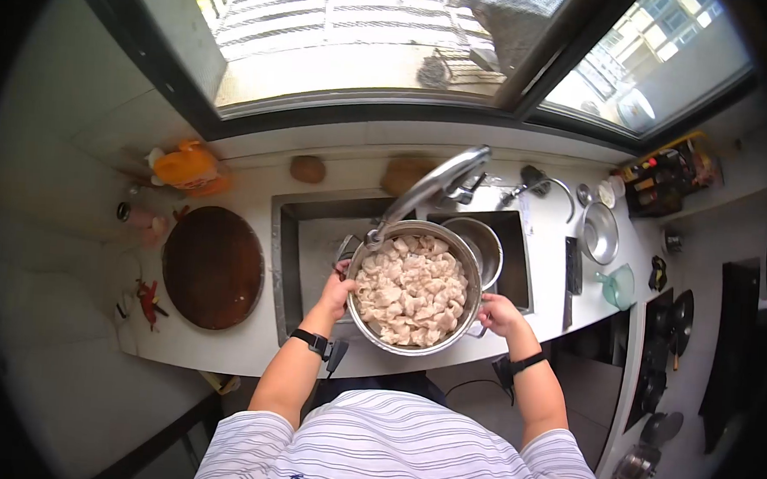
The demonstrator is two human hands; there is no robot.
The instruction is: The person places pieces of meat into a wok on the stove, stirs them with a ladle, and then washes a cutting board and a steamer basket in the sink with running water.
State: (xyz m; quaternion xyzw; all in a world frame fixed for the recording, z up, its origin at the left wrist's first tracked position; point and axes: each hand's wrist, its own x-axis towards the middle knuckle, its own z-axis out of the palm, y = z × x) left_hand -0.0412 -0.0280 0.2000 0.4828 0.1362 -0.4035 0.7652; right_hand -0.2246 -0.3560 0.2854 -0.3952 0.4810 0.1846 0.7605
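Holding this big metal pot (411,351) of pale, lumpy pieces (411,289) over the sink (316,236), we've got our left grip (335,294) clenched on its nine o'clock side and our right grip (499,315) around four, faucet (429,188) reaching in at eleven.

- Underside of the large pot (411,350): hidden; contact with the sink (288,278) cannot be told.
- Left hand (337,294): some fingertips hidden at the pot's side.
- Right hand (501,314): fingers partly hidden around the handle.
- Smaller pot (492,245): partly covered by the large one.
- Orange jug (188,168): label too blurred to read.
- Balcony (350,43): washed out by glare.
- Striped shirt (425,441): cut off by the bottom edge.
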